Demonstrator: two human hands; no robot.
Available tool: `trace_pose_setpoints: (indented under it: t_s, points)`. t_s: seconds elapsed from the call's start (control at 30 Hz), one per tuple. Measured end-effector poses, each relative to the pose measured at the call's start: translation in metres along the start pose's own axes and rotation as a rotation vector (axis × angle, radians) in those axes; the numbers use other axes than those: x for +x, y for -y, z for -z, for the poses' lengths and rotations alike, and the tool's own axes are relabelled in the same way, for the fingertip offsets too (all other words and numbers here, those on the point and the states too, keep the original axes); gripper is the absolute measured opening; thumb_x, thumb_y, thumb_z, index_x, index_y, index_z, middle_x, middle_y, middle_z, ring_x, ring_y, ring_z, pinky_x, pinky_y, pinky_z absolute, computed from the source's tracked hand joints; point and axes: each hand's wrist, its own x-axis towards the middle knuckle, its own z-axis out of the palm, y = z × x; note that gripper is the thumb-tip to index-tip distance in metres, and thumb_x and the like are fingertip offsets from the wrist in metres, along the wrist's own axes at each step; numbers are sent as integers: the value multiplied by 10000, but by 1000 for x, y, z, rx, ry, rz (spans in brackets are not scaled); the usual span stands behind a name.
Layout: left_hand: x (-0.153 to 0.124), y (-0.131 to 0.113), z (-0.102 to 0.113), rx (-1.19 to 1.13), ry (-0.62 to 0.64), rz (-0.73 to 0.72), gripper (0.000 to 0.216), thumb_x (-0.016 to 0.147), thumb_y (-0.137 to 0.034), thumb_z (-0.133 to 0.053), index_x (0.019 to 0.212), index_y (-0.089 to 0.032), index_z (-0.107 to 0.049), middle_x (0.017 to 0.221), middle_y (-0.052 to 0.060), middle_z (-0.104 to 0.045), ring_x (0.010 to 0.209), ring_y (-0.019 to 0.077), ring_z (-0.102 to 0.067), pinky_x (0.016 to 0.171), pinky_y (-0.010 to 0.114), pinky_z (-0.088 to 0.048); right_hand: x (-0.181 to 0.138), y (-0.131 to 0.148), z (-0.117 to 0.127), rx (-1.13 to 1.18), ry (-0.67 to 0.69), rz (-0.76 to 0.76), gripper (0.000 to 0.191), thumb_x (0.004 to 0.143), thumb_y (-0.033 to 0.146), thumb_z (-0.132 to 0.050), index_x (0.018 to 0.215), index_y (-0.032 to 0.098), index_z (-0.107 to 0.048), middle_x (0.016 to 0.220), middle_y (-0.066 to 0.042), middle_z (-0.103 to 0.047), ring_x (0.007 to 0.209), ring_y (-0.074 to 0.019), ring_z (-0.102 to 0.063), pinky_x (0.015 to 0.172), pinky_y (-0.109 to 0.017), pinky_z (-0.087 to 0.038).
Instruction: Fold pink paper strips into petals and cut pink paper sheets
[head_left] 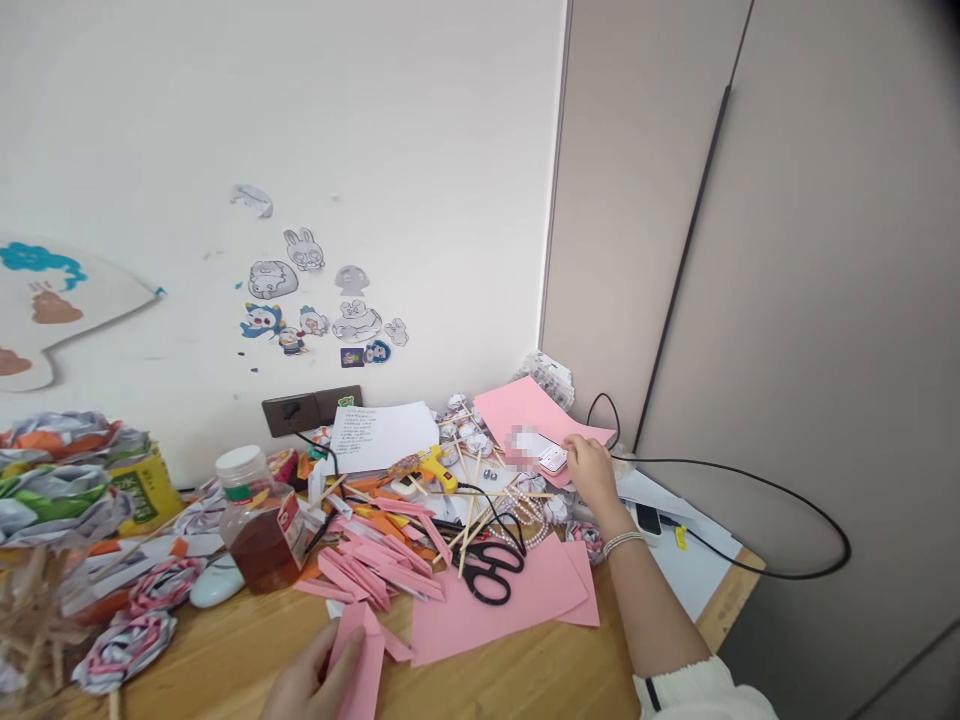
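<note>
My left hand lies at the bottom edge of the wooden table, its fingers curled around a folded pink paper piece. My right hand reaches to the back of the table with a beaded bracelet at the wrist; its fingers rest on a small white device, partly blurred, lying on a pink sheet. Between the hands lie black scissors on a large pink sheet, a pile of folded pink strips and wooden skewers.
A yellow glue gun, a jar of amber liquid, paper roses, a white note sheet and a pearl string crowd the table. A black cable loops off the right edge. Stickers dot the wall.
</note>
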Motion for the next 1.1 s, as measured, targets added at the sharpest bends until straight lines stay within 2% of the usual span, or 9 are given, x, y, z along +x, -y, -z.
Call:
trace_pose_setpoints:
  t_s: [0.17,0.33,0.47,0.67,0.87,1.0,1.1]
  points:
    - [2,4,0,1,25,-19,298,641,-503,-441,536,-238,-528,530,-21,-590,625,233,-567,554,261,-457,-5,-2,13,60,-89,-55,291,791,150,-306,953,153,-548,896,-73,-613,891,-179,-494,781,-262,-308]
    - [3,4,1,6,59,-17,297,634,-509,-442,578,-241,-558,563,-25,-627,673,243,-584,579,259,-458,-20,-6,27,313,-158,-163,314,751,172,-299,944,155,-546,863,-61,-625,835,-182,-530,714,-262,-364]
    - [3,1,2,22,45,-16,304,628,-520,-440,560,-245,-550,545,-29,-626,661,244,-590,570,260,-456,-29,-9,33,363,-117,-168,266,712,191,-336,801,180,-586,808,-43,-623,795,-182,-533,692,-262,-372]
    - [4,5,1,4,41,-47,285,648,-493,-442,605,-245,-574,577,-35,-657,677,241,-601,580,256,-459,-31,-2,36,337,-43,-155,247,698,170,-346,760,180,-585,763,-31,-618,749,-176,-530,655,-255,-370]
    - [4,7,-1,-3,40,-59,268,673,-463,-458,637,-224,-574,610,-31,-661,711,235,-602,600,243,-456,-26,39,39,304,28,-11,228,723,144,-368,774,190,-586,758,-25,-612,772,-165,-518,675,-242,-359]
    - [4,8,-1,-6,34,-72,283,699,-454,-441,631,-210,-567,611,-23,-655,676,218,-597,579,233,-450,-26,87,32,325,151,156,226,744,126,-393,805,199,-598,802,-29,-607,791,-152,-520,690,-232,-356]
    - [3,10,-1,-41,28,-79,275,710,-449,-436,665,-212,-568,641,-17,-657,704,215,-596,605,232,-452,-41,130,19,398,194,249,231,759,119,-400,858,199,-593,820,-36,-606,800,-153,-526,702,-236,-359]
